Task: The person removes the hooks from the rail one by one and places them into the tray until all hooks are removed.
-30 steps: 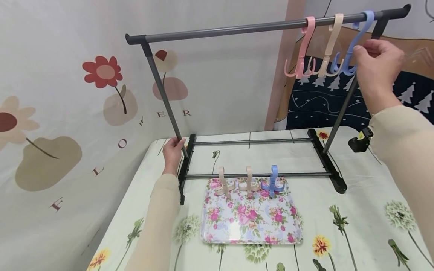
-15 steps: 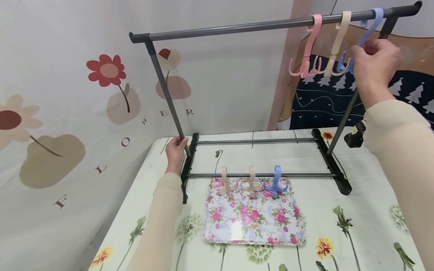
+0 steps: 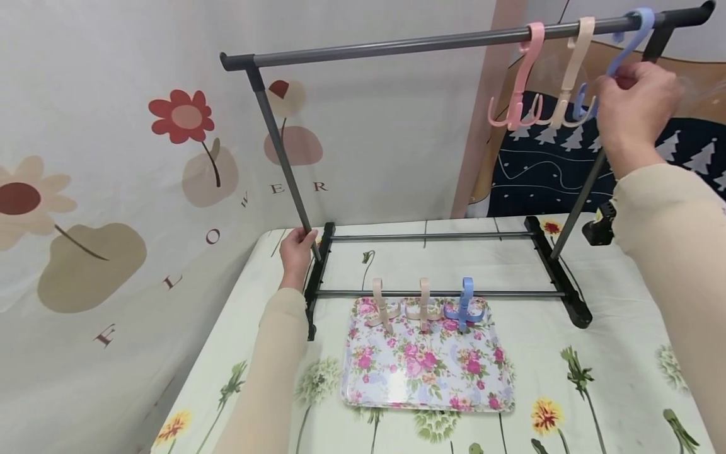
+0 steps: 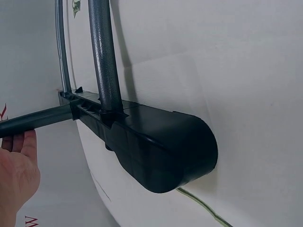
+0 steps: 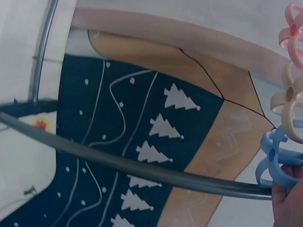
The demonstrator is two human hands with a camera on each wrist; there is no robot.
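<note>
A grey metal rack with a long top bar (image 3: pixel 397 47) stands on the table. Three plastic S-shaped hooks with prongs hang near its right end: pink (image 3: pixel 520 88), beige (image 3: pixel 570 75) and blue (image 3: pixel 628 49). My right hand (image 3: pixel 641 110) pinches the blue hook at its lower half, covering much of the prongs. In the right wrist view, fingertips touch the blue hook (image 5: pixel 273 156) beside the rack's right upright (image 5: pixel 156 172). My left hand (image 3: pixel 295 258) grips the left upright (image 3: pixel 283 161) low down, just above the black base foot (image 4: pixel 165 146).
Flat on the table, in front of the rack, lies a floral tray (image 3: pixel 425 372). Two pale hooks (image 3: pixel 424 306) and another blue hook (image 3: pixel 465 309) lie along its back edge. Two lower rods (image 3: pixel 431 237) join the base feet. A flower-printed curtain (image 3: pixel 380 139) hangs behind.
The head view has turned slightly, so the rack and tray sit further right. My right hand has shifted left against the blue hook and hides more of its prongs. My left hand keeps its hold.
</note>
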